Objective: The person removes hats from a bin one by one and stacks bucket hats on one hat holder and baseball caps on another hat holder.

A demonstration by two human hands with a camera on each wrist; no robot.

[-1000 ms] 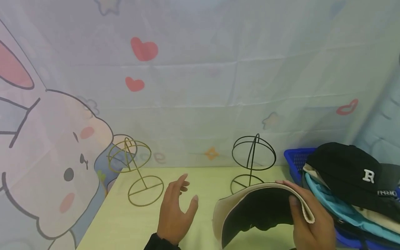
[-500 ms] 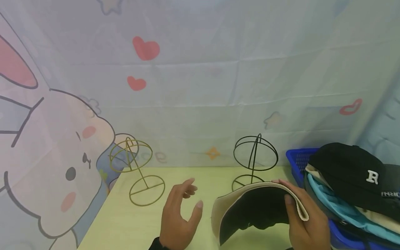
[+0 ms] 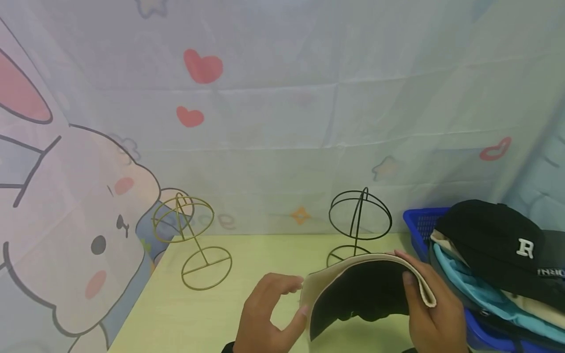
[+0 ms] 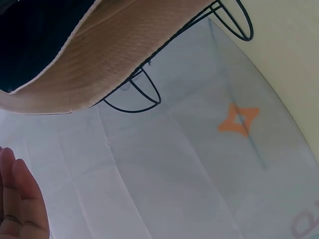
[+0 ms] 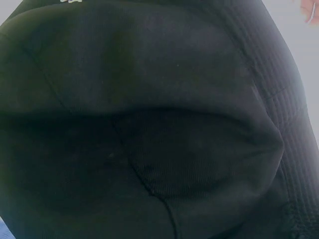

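Low over the front of the yellow-green table (image 3: 198, 314), a tan cap (image 3: 328, 280) with a black inside is held up in the air, its brim bent into a curve; the right hand (image 3: 430, 314) holds the right end of the brim, thumb on the dark underside and fingers curled over the tan top. The left hand (image 3: 265, 318) is at the cap's left edge; its thumb touches the tan rim and its fingers are bent loosely just above it — not closed around the cap. From the left wrist view the tan brim (image 4: 99, 55) fills the top corner, and two straight fingertips (image 4: 17, 199) show at the bottom edge. From the right wrist view only the black inside of the cap (image 5: 149, 129) can be seen.

Right behind the cap stands a black wire stand (image 3: 358, 223); its round foot is partly hidden by the brim. A gold wire stand (image 3: 190, 235) stands well apart, near the table's left back corner. On the right is a blue basket (image 3: 419, 225) piled with caps — a black cap with a white R (image 3: 494, 240) lies on top, with blue and cream ones under it. A pale cloth (image 3: 282, 122) with hearts and a big bunny hangs behind everything.
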